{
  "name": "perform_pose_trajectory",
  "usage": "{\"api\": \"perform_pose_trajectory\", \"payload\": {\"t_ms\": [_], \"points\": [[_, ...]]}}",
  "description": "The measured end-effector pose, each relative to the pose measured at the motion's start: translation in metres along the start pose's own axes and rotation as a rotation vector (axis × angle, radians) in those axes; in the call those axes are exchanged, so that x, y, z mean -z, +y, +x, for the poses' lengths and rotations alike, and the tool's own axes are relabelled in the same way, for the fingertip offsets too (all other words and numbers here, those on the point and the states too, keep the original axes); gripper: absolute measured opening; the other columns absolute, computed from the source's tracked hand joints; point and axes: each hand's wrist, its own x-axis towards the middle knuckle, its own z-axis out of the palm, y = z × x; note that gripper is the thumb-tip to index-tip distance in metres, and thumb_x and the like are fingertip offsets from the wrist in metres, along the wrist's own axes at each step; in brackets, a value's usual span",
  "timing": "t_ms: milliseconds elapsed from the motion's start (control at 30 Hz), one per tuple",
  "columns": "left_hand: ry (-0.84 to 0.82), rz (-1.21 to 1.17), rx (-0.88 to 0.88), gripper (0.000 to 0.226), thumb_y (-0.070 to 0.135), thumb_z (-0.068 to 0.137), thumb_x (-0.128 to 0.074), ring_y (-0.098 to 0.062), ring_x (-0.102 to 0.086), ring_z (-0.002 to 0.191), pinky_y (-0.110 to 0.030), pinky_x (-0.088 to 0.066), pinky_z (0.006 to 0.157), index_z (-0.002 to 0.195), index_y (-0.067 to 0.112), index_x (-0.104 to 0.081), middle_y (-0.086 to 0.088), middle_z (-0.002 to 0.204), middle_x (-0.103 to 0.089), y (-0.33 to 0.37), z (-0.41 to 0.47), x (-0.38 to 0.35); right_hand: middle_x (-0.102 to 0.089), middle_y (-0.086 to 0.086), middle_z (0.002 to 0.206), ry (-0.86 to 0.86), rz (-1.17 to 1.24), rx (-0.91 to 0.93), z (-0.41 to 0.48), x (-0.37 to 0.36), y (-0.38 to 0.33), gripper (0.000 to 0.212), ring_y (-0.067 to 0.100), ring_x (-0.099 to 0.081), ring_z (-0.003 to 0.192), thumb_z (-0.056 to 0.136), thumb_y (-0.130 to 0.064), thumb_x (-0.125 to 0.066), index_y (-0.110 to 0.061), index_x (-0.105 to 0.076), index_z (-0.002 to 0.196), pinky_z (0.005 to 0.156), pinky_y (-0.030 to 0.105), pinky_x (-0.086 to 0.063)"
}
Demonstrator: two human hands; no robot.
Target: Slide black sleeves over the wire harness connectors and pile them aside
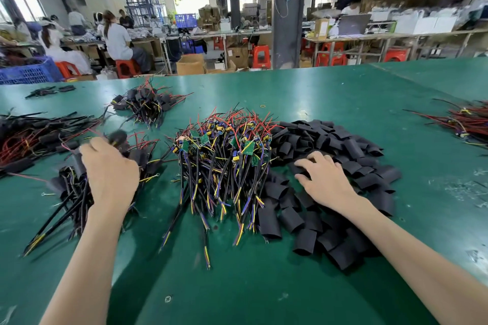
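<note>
1. Black sleeves [343,145] lie in a loose heap on the right of the green table [317,92]. They are short, matte tubes pressed flat, open at both ends, and some are creased.
2. The wire harnesses [224,163] are piled just left of that heap, touching its edge. Black cables with yellow, blue and purple cores fan toward the person, and thin red leads stick up at the far side. Small green circuit boards with yellow and blue parts sit among them. Any print on the boards is too small to read.
3. The left hand [109,169] is over a pile of sleeved harnesses [71,192], back up, with its fingers curled forward. A blurred sleeved piece [118,138] sits at the fingertips; whether they grip it cannot be told.
4. The right hand [324,179] lies palm down on the sleeve heap. Its fingers are slightly spread and bent, with the tips and thumb touching sleeves.
5. More bundles lie apart: a far bundle [148,105], a left bundle [34,134] and a right bundle [464,121] of mostly red wire. A small yellow ring [262,106] lies on the bare mat.
6. Beyond the table are a blue crate [29,71] and red stools [261,55].
</note>
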Motion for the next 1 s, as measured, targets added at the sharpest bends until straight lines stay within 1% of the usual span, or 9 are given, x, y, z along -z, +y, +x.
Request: {"api": "perform_pose_trajectory", "payload": {"t_ms": [100,200,267,367,467,600,700,833,1000], "points": [[-0.151,0.181,0.106,0.045,-0.003,0.074,-0.062,-0.052,-0.038,0.108,-0.054,-0.030,0.090,0.110,-0.021,-0.042,-0.043,0.115,-0.040,-0.003,-0.006,-0.006,-0.046,0.003,0.119,0.019,0.014,0.005,0.002,0.000,-0.001,0.030,0.025,-0.043,0.113,0.094,-0.038,-0.051,-0.023,-0.052,0.120,0.092,0.038,-0.033],[-0.043,0.213,0.162,0.044,-0.002,0.071,-0.062,-0.050,-0.039,0.109,-0.054,-0.031,0.089,0.109,-0.018,-0.045,-0.040,0.115,-0.042,0.005,-0.009,-0.004,-0.049,0.002,0.112,0.023,0.027,0.008,0.001,-0.001,0.000,0.027,0.025,-0.045,0.109,0.092,-0.039,-0.053,-0.020,-0.051,0.111,0.089,0.037,-0.034],[0.017,0.215,0.045,0.043,-0.005,0.072,-0.059,-0.048,-0.040,0.108,-0.054,-0.032,0.087,0.112,-0.012,-0.047,-0.036,0.117,-0.043,0.007,-0.008,-0.007,-0.050,0.002,0.107,0.022,0.036,-0.010,0.001,0.000,0.000,0.031,0.024,-0.045,0.108,0.090,-0.044,-0.054,-0.019,-0.051,0.106,0.088,0.037,-0.034],[-0.152,0.284,-0.261,0.038,0.000,0.078,-0.060,-0.038,-0.041,0.115,-0.047,-0.028,0.095,0.116,0.006,-0.061,-0.018,0.126,-0.050,0.002,-0.008,-0.021,-0.051,0.003,0.103,0.024,0.029,-0.014,0.001,0.000,-0.001,0.033,0.025,-0.045,0.105,0.089,-0.049,-0.053,-0.018,-0.048,0.101,0.086,0.037,-0.034],[-0.294,0.391,-0.248,0.030,0.011,0.082,-0.059,-0.027,-0.037,0.123,-0.038,-0.018,0.101,0.110,0.014,-0.069,-0.003,0.129,-0.053,-0.007,-0.009,-0.030,-0.052,0.003,0.102,0.038,0.030,0.004,0.000,0.001,0.000,0.027,0.026,-0.046,0.102,0.092,-0.043,-0.052,-0.017,-0.047,0.101,0.084,0.037,-0.034],[-0.271,0.390,-0.177,0.031,0.012,0.079,-0.060,-0.028,-0.039,0.122,-0.038,-0.019,0.102,0.108,0.006,-0.067,-0.005,0.127,-0.054,-0.008,-0.008,-0.033,-0.055,0.003,0.106,0.043,0.026,0.002,0.000,0.002,-0.001,0.024,0.026,-0.047,0.103,0.092,-0.035,-0.052,-0.016,-0.047,0.106,0.086,0.038,-0.036],[-0.225,0.331,-0.156,0.031,0.007,0.080,-0.057,-0.029,-0.039,0.121,-0.040,-0.018,0.105,0.108,0.004,-0.067,-0.010,0.126,-0.055,0.004,-0.013,-0.032,-0.056,0.003,0.107,0.055,-0.001,0.007,0.001,0.002,-0.002,0.027,0.026,-0.048,0.105,0.091,-0.035,-0.051,-0.017,-0.045,0.111,0.086,0.038,-0.035],[-0.137,0.028,-0.254,0.027,0.010,0.087,-0.053,-0.026,-0.043,0.113,-0.040,-0.024,0.099,0.108,0.018,-0.068,-0.005,0.119,-0.059,0.047,-0.026,-0.029,-0.055,0.002,0.110,0.050,-0.038,0.016,0.003,0.000,-0.001,0.032,0.025,-0.047,0.107,0.093,-0.042,-0.048,-0.018,-0.046,0.114,0.086,0.037,-0.035],[-0.325,-0.145,-0.388,0.022,0.036,0.092,-0.051,-0.022,-0.048,0.107,-0.037,-0.029,0.092,0.103,0.024,-0.065,0.001,0.109,-0.063,0.123,-0.052,-0.045,-0.055,0.004,0.110,0.075,0.004,0.038,0.002,-0.001,0.000,0.034,0.027,-0.046,0.108,0.093,-0.038,-0.051,-0.017,-0.047,0.119,0.088,0.039,-0.035]]}}
